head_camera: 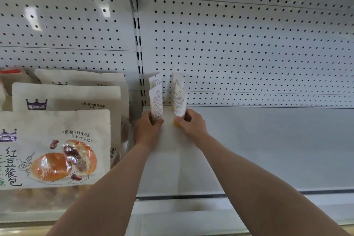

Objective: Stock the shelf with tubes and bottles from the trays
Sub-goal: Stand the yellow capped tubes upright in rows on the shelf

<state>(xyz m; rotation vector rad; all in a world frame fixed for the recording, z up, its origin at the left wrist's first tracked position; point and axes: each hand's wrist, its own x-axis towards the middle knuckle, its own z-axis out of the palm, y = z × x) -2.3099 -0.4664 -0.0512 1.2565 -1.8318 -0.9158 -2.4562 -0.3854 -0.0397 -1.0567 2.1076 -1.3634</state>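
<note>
Head view: four tubes (pixel 156 101) on shelf (pixel 268 149); three bread bags (pixel 55 147)

Two bare forearms — no sleeves; left hand (pixel 146 129), right hand (pixel 192 126) — ungloved.

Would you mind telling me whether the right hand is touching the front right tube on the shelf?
Touching. The head view shows the right hand with thumb and fingers wrapped round the base of the front right tube.
</note>
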